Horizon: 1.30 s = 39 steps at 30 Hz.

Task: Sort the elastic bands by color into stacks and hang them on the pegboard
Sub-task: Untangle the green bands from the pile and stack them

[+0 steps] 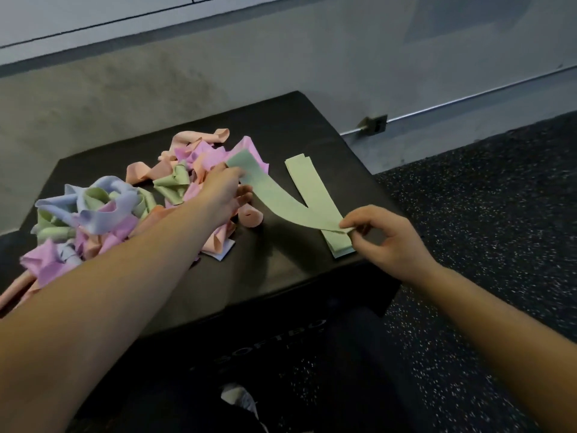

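A black padded box (281, 270) stands on speckled gym floor (484, 214), its side lettered "SOFTBO". Each hand's grip pinches 1 green band (281, 201): right hand (384, 235) at its near end over the flat green stack (315, 195), left hand (224, 189) at its far end beside the tangled pile (118, 210).

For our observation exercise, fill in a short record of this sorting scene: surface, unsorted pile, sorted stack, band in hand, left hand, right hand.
surface: black box
unsorted pile: tangled pink, peach, blue and green bands, left side
sorted stack: flat green bands, right side
band in hand: green band, stretched between both hands
left hand: left hand grips its far end
right hand: right hand pinches its near end over the stack
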### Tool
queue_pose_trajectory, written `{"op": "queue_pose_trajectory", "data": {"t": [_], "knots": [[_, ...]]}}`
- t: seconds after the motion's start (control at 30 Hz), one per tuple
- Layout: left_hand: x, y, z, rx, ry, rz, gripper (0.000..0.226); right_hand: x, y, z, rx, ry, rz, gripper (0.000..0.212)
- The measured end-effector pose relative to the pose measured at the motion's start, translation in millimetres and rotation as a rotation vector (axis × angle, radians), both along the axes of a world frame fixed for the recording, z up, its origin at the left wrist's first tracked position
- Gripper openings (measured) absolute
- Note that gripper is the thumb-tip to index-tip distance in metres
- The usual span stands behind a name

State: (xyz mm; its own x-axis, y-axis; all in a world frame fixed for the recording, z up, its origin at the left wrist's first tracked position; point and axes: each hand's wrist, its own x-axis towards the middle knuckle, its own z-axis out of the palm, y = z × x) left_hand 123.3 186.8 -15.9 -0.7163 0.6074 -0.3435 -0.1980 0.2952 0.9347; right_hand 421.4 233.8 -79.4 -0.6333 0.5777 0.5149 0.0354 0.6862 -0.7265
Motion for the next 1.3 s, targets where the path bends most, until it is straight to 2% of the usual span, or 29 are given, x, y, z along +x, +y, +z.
{"op": "queue_pose_trajectory", "data": {"t": [0.17,0.37,0.53,0.73,1.0,1.3], "knots": [[5,59,-14,-0.020,0.087,-0.034,0.026,1,30,-9,0.279,-0.077,0.021,0.019],[17,118,-38,-0.061,0.159,-0.122,0.035,-4,63,-28,0.438,-0.156,0.047,0.018],[23,146,-58,-0.139,0.240,-0.178,0.035,-8,77,-52,0.425,-0.229,0.117,0.017],[14,157,-76,-0.177,0.403,-0.214,0.037,-3,84,-66,0.291,-0.290,0.204,0.021],[-6,157,-96,-0.216,0.563,-0.181,0.033,-2,84,-70,0.398,-0.307,0.211,0.019],[-8,158,-83,-0.356,0.612,-0.324,0.056,-4,79,-66,0.314,-0.348,0.221,0.018]]}}
